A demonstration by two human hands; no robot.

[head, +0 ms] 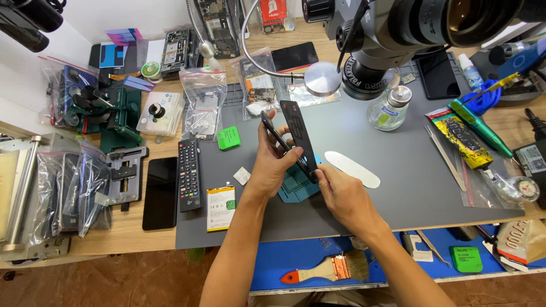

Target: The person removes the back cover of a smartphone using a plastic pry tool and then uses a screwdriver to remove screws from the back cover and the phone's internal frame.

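Microscope (409, 28) cut off by top edge; teal pad (296, 187) half hidden.

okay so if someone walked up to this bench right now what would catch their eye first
Probably the two bare hands at the middle of the grey mat: the left hand and right hand hold a dark phone tilted up on edge, its back panel spread apart from the body. Next, the big microscope looming at the top right, and the clutter of plastic bags on the left.

We see open grey mat (398, 187) toward the counter's right edge; the microscope (392, 34) and glass bottle (389, 108) crowd its rear, and the remote (189, 175) and battery (220, 200) lie toward its left edge.
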